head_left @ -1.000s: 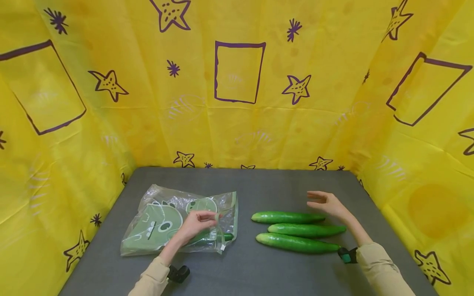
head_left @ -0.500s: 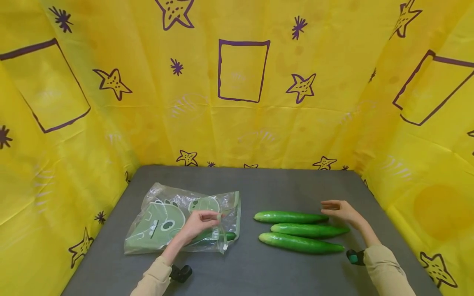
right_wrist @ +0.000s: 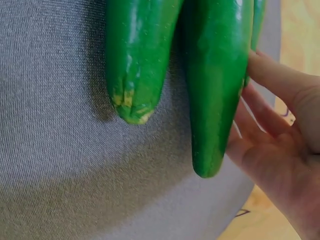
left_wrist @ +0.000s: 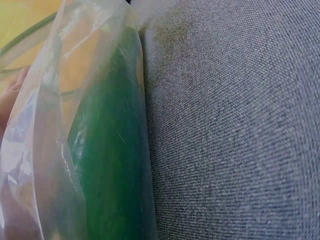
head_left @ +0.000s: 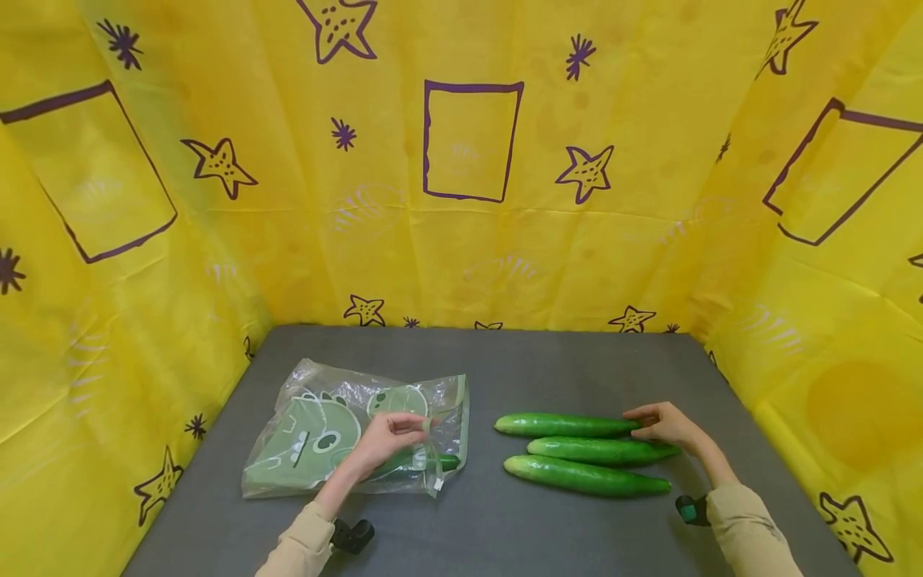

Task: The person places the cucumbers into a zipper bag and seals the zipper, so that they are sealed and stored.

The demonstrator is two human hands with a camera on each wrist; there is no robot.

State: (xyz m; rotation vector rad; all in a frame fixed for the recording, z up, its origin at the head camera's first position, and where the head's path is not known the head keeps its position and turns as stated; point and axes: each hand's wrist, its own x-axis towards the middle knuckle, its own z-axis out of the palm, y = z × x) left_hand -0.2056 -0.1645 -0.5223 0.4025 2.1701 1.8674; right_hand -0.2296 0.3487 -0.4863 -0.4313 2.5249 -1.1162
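Note:
A clear zip bag (head_left: 277, 473) with a green cartoon print lies flat at the left. Inside it is a cucumber (left_wrist: 112, 150), its end showing near the bag's mouth. My left hand (head_left: 382, 441) pinches the bag's upper edge at the opening. At the right, three cucumbers lie side by side: the far one (head_left: 555, 423), the middle one (head_left: 591, 450) and the near one (head_left: 577, 474). My right hand (head_left: 667, 426) has thumb and fingers around the right end of the far cucumber. In the right wrist view, the middle cucumber partly hides that grip.
The grey cloth-covered table (head_left: 483, 529) is enclosed by a yellow curtain (head_left: 476, 264) at the back and both sides. A white zip slider (head_left: 438, 484) sits at the bag's near corner. Grey tabletop shows between the bag and the cucumbers.
My right hand has come down and to the right, from above the cucumbers to the far one's right end. The left hand keeps its place on the bag.

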